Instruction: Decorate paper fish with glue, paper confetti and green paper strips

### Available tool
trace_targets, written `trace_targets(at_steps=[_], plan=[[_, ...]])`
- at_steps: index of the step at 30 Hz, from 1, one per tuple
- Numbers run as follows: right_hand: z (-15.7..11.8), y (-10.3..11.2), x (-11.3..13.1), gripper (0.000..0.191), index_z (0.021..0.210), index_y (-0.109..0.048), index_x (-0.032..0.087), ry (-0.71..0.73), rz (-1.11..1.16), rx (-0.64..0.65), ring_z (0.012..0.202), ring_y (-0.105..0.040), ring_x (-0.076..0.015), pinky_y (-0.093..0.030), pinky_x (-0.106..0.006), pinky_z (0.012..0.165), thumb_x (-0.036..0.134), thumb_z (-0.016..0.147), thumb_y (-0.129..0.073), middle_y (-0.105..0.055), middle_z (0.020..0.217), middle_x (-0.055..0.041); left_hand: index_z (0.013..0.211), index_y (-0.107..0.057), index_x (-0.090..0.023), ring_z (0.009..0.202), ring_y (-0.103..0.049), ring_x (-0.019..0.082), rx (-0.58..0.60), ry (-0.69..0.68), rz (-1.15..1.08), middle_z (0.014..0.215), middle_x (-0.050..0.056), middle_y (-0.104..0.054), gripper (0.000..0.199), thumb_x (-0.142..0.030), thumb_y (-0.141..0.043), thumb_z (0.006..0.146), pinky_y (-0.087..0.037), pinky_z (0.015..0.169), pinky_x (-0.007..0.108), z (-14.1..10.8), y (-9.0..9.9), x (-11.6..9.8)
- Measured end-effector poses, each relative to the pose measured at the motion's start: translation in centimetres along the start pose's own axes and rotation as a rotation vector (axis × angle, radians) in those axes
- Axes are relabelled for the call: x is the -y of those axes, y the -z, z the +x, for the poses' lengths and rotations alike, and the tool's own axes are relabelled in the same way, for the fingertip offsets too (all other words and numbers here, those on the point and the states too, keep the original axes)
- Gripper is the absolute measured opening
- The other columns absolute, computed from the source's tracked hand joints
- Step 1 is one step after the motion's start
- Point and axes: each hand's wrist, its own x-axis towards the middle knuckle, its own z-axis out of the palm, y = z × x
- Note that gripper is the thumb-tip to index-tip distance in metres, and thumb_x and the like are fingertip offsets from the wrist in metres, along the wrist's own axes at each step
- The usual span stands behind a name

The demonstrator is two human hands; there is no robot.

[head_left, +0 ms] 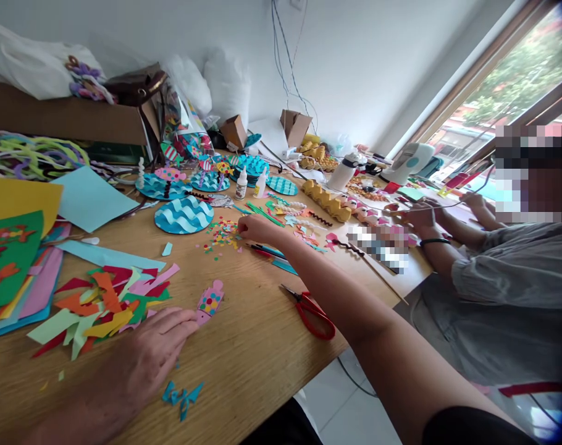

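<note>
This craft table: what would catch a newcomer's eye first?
Probably the blue wavy discs around the middle of the table, some bearing paper fish. Next, the heap of paper scraps at left, by the left hand, whose fingers touch a pink dotted cutout. Then red-handled scissors near the front edge.

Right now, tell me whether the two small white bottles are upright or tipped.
Upright: both white bottles stand on the table, nozzles pointing up.

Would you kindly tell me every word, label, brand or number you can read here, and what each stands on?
No text can be read.
White bottle with dark-printed label: too small and blurred.
Bottle beside it: any print is likewise unreadable.
</note>
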Motion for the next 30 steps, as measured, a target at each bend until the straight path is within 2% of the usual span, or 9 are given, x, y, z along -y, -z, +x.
trace_targets(at_steps=[7,12,17,20,23,25,27,30], plan=[[-0.3,0.4,-0.7,0.025,0.086,-0.065,0.015,-0.066,0.125,-0.013,0.072,-0.056,-0.0128,-0.036,-0.02,0.056,0.009,0.068,-0.049,-0.066,0.084,-0.004,0.1,-0.063,-0.023,0.087,-0.064,0.013,-0.055,-0.019,0.075,0.098,-0.001,-0.069,0.035,-0.011,-0.036,0.08,-0.051,0.075,0.021,0.7,0.7,-0.5],[-0.3,0.6,-0.7,0.022,0.08,-0.064,0.014,-0.124,0.244,-0.038,0.075,-0.057,-0.0146,-0.038,-0.02,0.06,0.005,0.064,-0.051,-0.066,0.083,-0.0048,0.098,-0.064,-0.023,0.084,-0.065,0.012,-0.101,-0.057,0.105,0.094,-0.002,-0.07,0.036,-0.011,-0.035,0.08,-0.051,0.073,0.019,0.6,0.7,-0.4],[-0.4,0.1,-1.2,0.012,0.077,-0.059,0.013,-0.139,0.5,-0.027,0.064,-0.057,-0.0106,-0.042,-0.019,0.057,0.009,0.07,-0.05,-0.064,0.074,-0.0032,0.104,-0.06,-0.029,0.092,-0.063,0.012,-0.022,-0.017,0.073,0.102,-0.005,-0.067,0.033,-0.014,-0.042,0.08,-0.049,0.079,0.019,-0.3,-0.1,0.4],[-1.1,0.0,-1.2,0.005,0.076,-0.054,0.015,-0.095,0.702,0.004,0.061,-0.056,-0.007,-0.045,-0.017,0.058,0.014,0.074,-0.05,-0.062,0.07,0.0001,0.107,-0.058,-0.029,0.095,-0.062,0.013,-0.048,0.032,-0.024,0.104,-0.004,-0.066,0.032,-0.017,-0.045,0.08,-0.048,0.082,0.019,-0.7,-0.3,0.7],[-2.2,0.3,-0.5,0.002,0.071,-0.051,0.015,-0.024,1.143,0.09,0.057,-0.055,-0.0055,-0.044,-0.016,0.057,0.014,0.071,-0.052,-0.058,0.065,0.0026,0.101,-0.059,-0.028,0.085,-0.065,0.014,-0.144,0.184,-0.214,0.095,-0.002,-0.068,0.024,-0.023,-0.047,0.08,-0.051,0.076,0.019,-0.3,0.3,0.6],[-3.0,0.4,0.5,0.006,0.071,-0.051,0.015,0.026,1.414,0.166,0.057,-0.055,-0.006,-0.044,-0.017,0.055,0.012,0.068,-0.056,-0.057,0.064,0.0029,0.094,-0.061,-0.026,0.076,-0.066,0.015,-0.155,0.377,-0.391,0.086,-0.001,-0.069,0.019,-0.031,-0.049,0.079,-0.052,0.065,0.02,0.5,0.9,0.5],[-3.7,0.6,1.7,0.009,0.071,-0.053,0.015,0.067,1.502,0.209,0.058,-0.055,-0.0062,-0.043,-0.017,0.055,0.011,0.066,-0.058,-0.058,0.065,0.0026,0.085,-0.062,-0.023,0.072,-0.065,0.018,-0.124,0.584,-0.578,0.084,0.002,-0.068,0.021,-0.04,-0.052,0.076,-0.052,0.058,0.022,1.9,1.7,0.6],[-4.6,0.7,4.0,0.007,0.071,-0.054,0.014,0.136,1.481,0.19,0.058,-0.055,-0.0053,-0.043,-0.017,0.056,0.01,0.067,-0.058,-0.059,0.065,0.0026,0.087,-0.06,-0.02,0.073,-0.063,0.019,-0.096,0.75,-0.81,0.081,0.005,-0.067,0.029,-0.044,-0.054,0.073,-0.051,0.059,0.027,4.6,2.9,0.7]])
